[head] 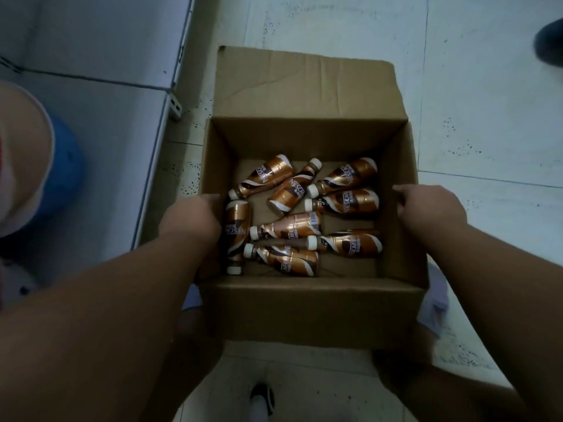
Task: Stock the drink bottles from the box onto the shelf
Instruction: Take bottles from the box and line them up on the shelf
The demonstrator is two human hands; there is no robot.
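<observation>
Evidently unstarted: eight bottles (300, 217) lie in the box (307, 312), left hand (195, 217) and right hand (429, 208) gripping its side walls.

The left hand's (195, 217) fingers are hidden behind the box's (304, 312) wall; a dark shoe (550, 44) is cut off at the right edge.

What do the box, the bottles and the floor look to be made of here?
Box: matte brown corrugated cardboard, creased flaps. Bottles: probably plastic, in glossy metallic copper sleeves with white caps; highlights show the sheen. Floor: pale speckled tiles with joint lines, likely ceramic.
</observation>
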